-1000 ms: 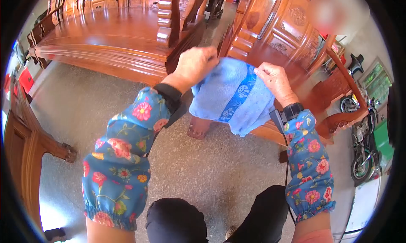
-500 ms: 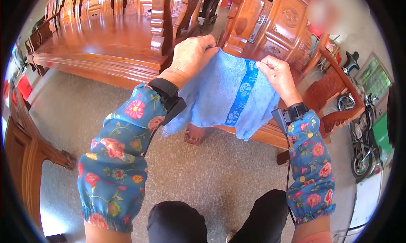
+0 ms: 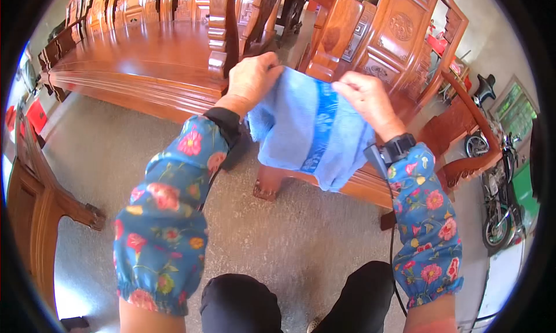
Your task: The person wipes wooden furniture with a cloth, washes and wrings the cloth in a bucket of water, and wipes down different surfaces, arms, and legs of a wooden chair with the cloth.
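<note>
A light blue towel (image 3: 289,124) with a darker blue patterned band hangs between my two hands in front of a carved wooden chair. My left hand (image 3: 252,78) pinches its upper left corner, fingers closed. Along the top edge, near the dark band, my right hand (image 3: 366,100) grips the cloth between thumb and fingers. The towel's lower edge hangs loose and folded, over the front of the chair seat (image 3: 370,185).
A long wooden bench (image 3: 139,55) spans the upper left. Another piece of wooden furniture (image 3: 40,199) stands at the left edge. Speckled floor (image 3: 278,234) lies below. Motorbikes (image 3: 497,199) and a window (image 3: 514,107) are at the right.
Over the last second the towel swung out toward the left and back, its folds shifting. Since half a second ago, both hands have moved slightly left, still holding it.
</note>
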Tool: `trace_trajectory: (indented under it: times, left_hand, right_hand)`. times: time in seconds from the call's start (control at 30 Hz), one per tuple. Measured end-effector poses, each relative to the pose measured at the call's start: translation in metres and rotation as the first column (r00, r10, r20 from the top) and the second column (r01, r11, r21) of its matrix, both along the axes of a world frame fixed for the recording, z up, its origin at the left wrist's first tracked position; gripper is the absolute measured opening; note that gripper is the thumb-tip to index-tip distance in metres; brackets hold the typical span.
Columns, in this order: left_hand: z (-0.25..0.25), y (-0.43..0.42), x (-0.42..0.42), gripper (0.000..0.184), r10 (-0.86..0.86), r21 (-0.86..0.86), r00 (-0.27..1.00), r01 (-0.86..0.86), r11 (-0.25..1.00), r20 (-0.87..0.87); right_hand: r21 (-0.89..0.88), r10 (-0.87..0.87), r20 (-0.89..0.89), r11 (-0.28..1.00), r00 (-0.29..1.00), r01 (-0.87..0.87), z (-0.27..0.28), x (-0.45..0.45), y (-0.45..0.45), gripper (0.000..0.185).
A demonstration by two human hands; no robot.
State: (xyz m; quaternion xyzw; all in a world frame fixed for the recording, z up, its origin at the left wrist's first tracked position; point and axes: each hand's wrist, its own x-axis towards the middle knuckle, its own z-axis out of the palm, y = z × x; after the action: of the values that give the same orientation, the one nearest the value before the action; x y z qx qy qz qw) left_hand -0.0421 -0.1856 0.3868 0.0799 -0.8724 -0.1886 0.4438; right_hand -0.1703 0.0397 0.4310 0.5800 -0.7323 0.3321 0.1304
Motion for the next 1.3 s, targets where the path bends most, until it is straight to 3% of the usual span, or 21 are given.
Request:
trace_trajectory:
  times: [0.07, 0.2, 0.27, 0.37, 0.4, 0.53, 0.6, 0.67, 0.73, 0.83, 0.87, 0.97, 1.03, 1.07, 1.13, 1.27, 1.3]
  left_hand:
    - [-0.001, -0.003, -0.007, 0.019, 0.046, 0.123, 0.991, -0.062, 0.991, 0.129]
    - [0.011, 0.028, 0.013, 0.017, -0.170, 0.027, 0.985, 0.170, 0.985, -0.007]
    - [0.014, 0.038, 0.023, 0.018, -0.162, -0.008, 0.987, 0.162, 0.987, 0.008]
    - [0.027, 0.029, 0.029, 0.018, -0.129, 0.040, 0.979, 0.136, 0.990, -0.160]
    - [0.032, 0.027, 0.030, 0.017, -0.111, -0.015, 0.979, 0.110, 0.994, -0.174]
    - [0.036, 0.020, 0.007, 0.017, -0.040, 0.024, 0.999, 0.041, 0.999, -0.036]
    - [0.033, 0.014, -0.004, 0.017, -0.013, 0.064, 1.000, 0.012, 0.998, 0.004]
    - [0.024, 0.000, -0.011, 0.017, 0.066, 0.134, 0.989, -0.084, 0.987, 0.133]
    - [0.024, 0.002, -0.007, 0.016, 0.075, 0.110, 0.994, -0.084, 0.990, 0.084]
    - [0.031, 0.013, -0.002, 0.019, -0.119, 0.054, 0.992, 0.122, 0.991, -0.053]
    - [0.033, 0.018, 0.001, 0.019, -0.109, 0.032, 0.993, 0.110, 0.993, -0.049]
    - [0.031, 0.010, -0.004, 0.019, -0.096, 0.024, 0.995, 0.096, 0.995, -0.014]
    - [0.026, -0.003, -0.007, 0.020, 0.121, -0.049, 0.987, -0.116, 0.992, 0.107]
    - [0.025, -0.010, -0.004, 0.021, 0.074, 0.017, 0.992, -0.076, 0.997, 0.103]
    - [0.031, 0.002, 0.005, 0.020, 0.059, 0.024, 0.998, -0.059, 0.998, 0.009]
    - [0.049, 0.023, 0.014, 0.017, -0.065, -0.019, 0.986, 0.063, 0.998, -0.157]
    - [0.053, 0.027, 0.011, 0.017, -0.074, -0.006, 0.980, 0.074, 0.997, -0.182]
  right_hand:
    - [0.072, -0.047, 0.085, 0.997, 0.995, 0.041, 0.004, 0.001, 0.004, 0.024]
    - [0.067, -0.160, 0.098, 0.986, 0.982, 0.154, -0.003, -0.022, 0.043, 0.025]
    - [0.056, -0.195, 0.143, 0.980, 0.970, 0.189, 0.000, -0.025, 0.052, 0.026]
    - [-0.031, -0.105, 0.116, 0.993, 0.988, 0.109, 0.024, 0.008, 0.048, 0.025]
    - [-0.032, -0.110, 0.119, 0.993, 0.987, 0.114, 0.028, 0.008, 0.048, 0.025]
    - [-0.006, -0.090, 0.107, 0.996, 0.990, 0.091, 0.030, -0.010, 0.034, 0.025]
    - [0.031, -0.063, -0.005, 0.997, 0.998, 0.064, 0.028, -0.006, 0.018, 0.021]
    - [0.047, -0.053, 0.050, 0.998, 0.997, 0.051, 0.032, 0.013, -0.001, 0.021]
    - [0.048, -0.033, 0.004, 0.998, 0.999, 0.033, 0.032, 0.009, 0.004, 0.021]
    - [-0.057, -0.056, 0.035, 0.997, 0.998, 0.058, 0.010, -0.025, 0.029, 0.025]
    - [-0.029, -0.100, 0.123, 0.994, 0.987, 0.104, 0.008, -0.027, 0.031, 0.025]
    - [-0.006, -0.095, 0.002, 0.995, 0.995, 0.095, 0.020, -0.015, 0.014, 0.026]
    - [-0.038, -0.021, -0.073, 0.999, 0.997, 0.019, 0.027, 0.003, -0.002, 0.025]
    - [0.009, -0.032, 0.035, 0.999, 0.999, 0.032, 0.034, 0.014, 0.000, 0.024]
    - [0.026, -0.011, -0.007, 1.000, 1.000, 0.011, 0.034, 0.004, 0.010, 0.024]
    - [-0.140, 0.014, 0.207, 0.990, 0.978, 0.015, 0.031, -0.016, 0.039, 0.021]
    - [-0.117, -0.033, 0.189, 0.992, 0.981, 0.056, 0.036, -0.018, 0.043, 0.021]
